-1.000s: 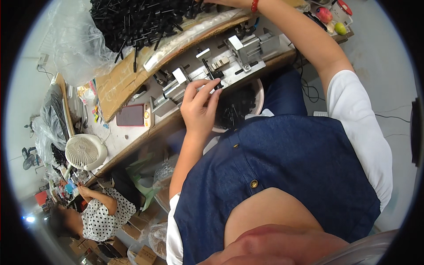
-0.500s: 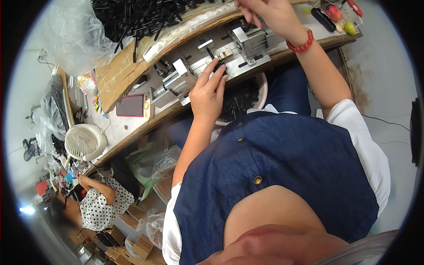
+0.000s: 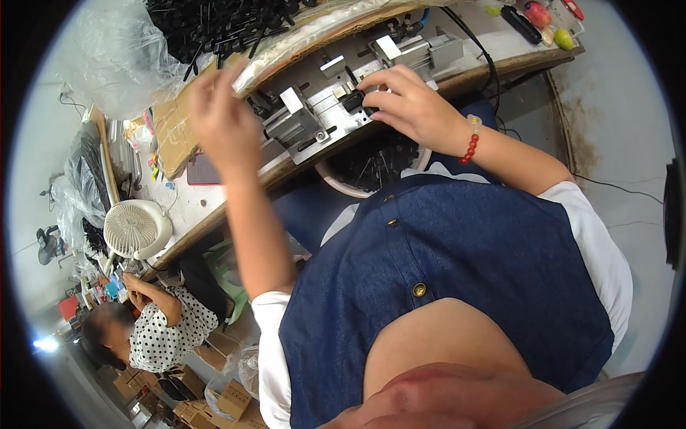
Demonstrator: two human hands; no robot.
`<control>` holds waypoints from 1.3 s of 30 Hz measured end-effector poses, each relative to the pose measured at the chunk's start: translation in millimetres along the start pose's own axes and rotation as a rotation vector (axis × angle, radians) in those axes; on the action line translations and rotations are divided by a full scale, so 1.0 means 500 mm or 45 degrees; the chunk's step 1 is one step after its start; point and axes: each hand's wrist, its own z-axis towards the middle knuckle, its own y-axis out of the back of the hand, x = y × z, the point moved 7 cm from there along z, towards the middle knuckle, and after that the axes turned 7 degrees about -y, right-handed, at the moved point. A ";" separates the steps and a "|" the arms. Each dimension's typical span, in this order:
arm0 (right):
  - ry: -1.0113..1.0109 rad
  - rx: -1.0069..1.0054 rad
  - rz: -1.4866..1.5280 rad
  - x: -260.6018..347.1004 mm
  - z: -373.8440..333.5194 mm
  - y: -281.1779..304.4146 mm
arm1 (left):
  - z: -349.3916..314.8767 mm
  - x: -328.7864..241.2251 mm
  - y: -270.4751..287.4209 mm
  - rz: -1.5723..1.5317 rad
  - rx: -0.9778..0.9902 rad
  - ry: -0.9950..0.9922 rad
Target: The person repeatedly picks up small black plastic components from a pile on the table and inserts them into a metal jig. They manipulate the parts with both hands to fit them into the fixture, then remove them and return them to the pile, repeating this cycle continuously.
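The right hand [image 3: 411,107] rests with bent fingers on a small black part [image 3: 355,100] seated in the metal jig [image 3: 321,114] on the counter [image 3: 514,43]. The left hand [image 3: 221,118] hangs blurred near the pile of black parts [image 3: 214,21]; whether it grips anything I cannot tell. It seems the loading step; next needs exact seating.

Long wooden workbench [image 3: 214,222] on grey floor [image 3: 614,143]; cardboard boxes [image 3: 229,400] beneath.

Navy denim pinafore [image 3: 464,272], brass buttons; white short sleeves; red bead bracelet [image 3: 471,139].
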 end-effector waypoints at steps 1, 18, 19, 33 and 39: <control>0.029 -0.016 -0.051 -0.003 -0.005 -0.010 | 0.026 0.046 0.005 0.172 0.076 -0.087; 0.156 0.048 -0.386 -0.010 0.004 -0.075 | 0.123 0.187 -0.045 -0.145 0.212 -0.262; 0.130 0.095 -0.307 -0.006 0.011 -0.059 | 0.117 0.207 -0.070 -0.413 0.209 0.102; 0.073 -0.148 -0.979 -0.201 0.302 0.113 | -0.033 -0.060 -0.082 -1.453 0.090 0.749; 0.051 -0.344 -0.700 -0.166 0.289 0.134 | -0.134 -0.171 -0.102 -0.943 0.251 0.463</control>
